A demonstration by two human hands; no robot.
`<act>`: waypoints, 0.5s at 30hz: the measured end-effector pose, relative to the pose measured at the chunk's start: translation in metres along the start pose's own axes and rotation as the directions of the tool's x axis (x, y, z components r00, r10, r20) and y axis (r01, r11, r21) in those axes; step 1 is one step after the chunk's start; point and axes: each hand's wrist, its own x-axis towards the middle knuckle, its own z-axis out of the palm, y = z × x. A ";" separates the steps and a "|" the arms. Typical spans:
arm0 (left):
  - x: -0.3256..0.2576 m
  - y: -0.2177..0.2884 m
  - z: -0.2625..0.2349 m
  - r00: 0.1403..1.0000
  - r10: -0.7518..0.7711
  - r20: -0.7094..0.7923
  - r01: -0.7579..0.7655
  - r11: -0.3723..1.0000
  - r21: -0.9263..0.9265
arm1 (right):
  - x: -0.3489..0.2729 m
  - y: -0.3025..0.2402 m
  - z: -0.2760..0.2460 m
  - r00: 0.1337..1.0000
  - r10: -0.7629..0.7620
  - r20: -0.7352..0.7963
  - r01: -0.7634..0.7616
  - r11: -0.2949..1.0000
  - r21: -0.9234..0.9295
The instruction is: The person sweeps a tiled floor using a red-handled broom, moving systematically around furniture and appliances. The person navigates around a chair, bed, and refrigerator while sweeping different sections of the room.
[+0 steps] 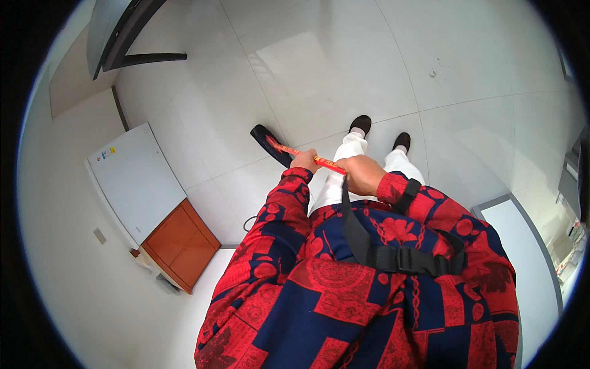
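I grip a red stick handle (pixel 327 164) with yellow markings in both hands, in front of my legs. It slants down and to the left to a long black head (pixel 264 136) with a red socket, so it looks like a broom; the head is at floor level. My left hand (pixel 304 160) is closed round the handle, farther down. Nearer my body, my right hand (pixel 364 174) is wrapped round its upper part. A black strap (pixel 353 230) hangs by the handle's top end and runs to the buckled belt at my waist.
Pale tiled floor (pixel 332 74) spreads ahead. At the left a white-topped cabinet or small fridge (pixel 135 181) stands beside a brown wooden box-like piece (pixel 184 243). A dark-legged piece of furniture (pixel 126 46) is at the far left. Right of me is a grey-edged white surface (pixel 522 240).
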 end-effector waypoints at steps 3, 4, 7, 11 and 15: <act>0.008 0.028 0.005 0.997 0.080 0.022 -0.081 0.993 0.081 | -0.027 0.015 -0.014 0.995 0.026 -0.098 -0.024 1.000 0.019; 0.010 0.039 0.005 0.994 0.103 0.023 -0.104 0.989 0.103 | -0.036 0.020 -0.019 0.994 0.025 -0.104 -0.025 1.000 0.001; 0.013 0.086 0.010 0.983 0.183 -0.003 -0.180 0.970 0.165 | -0.074 0.040 -0.038 0.987 0.061 -0.147 -0.070 0.996 -0.058; 0.023 0.172 0.034 0.964 0.266 -0.027 -0.254 0.944 0.212 | -0.141 0.078 -0.067 0.943 0.094 -0.320 -0.098 0.995 0.002; 0.031 0.267 0.067 0.899 0.439 -0.007 -0.424 0.873 0.241 | -0.227 0.117 -0.097 0.888 0.244 -0.390 -0.231 0.970 0.079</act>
